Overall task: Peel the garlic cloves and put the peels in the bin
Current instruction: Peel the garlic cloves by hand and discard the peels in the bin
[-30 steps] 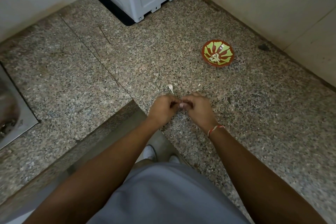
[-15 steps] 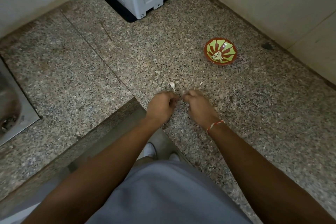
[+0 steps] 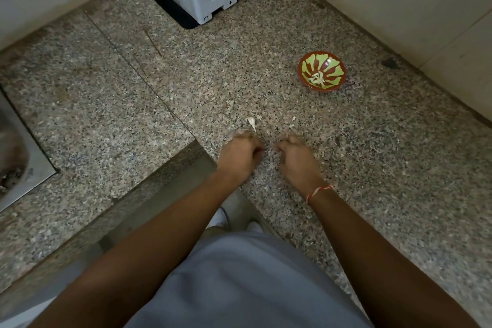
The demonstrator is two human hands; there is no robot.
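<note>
Garlic clove (image 3: 251, 122), unpeeled and white, lies on the speckled stone counter (image 3: 133, 104) just beyond the knuckles of the left hand (image 3: 239, 158), not touching it. From my remote seat I see the two hands drawn apart: a second ago they met fingertip to fingertip over a pale clove, and now a gap of bare counter shows between them. The left hand and the right hand (image 3: 296, 161) both have their fingers curled inward, hovering low over the counter; motion blur hides what, if anything, either one pinches, so I cannot tell the grip. A thin pale scrap (image 3: 269, 151) shows in the gap between the fingertips. A second small white fragment (image 3: 294, 118) sits on the counter beyond the right hand. Farther beyond and to the right of that hand stands the red and green bowl (image 3: 336, 66), holding a little heap of pale pieces at its bottom; it has stayed put. A red and white thread (image 3: 319, 190) circles the right wrist.
</note>
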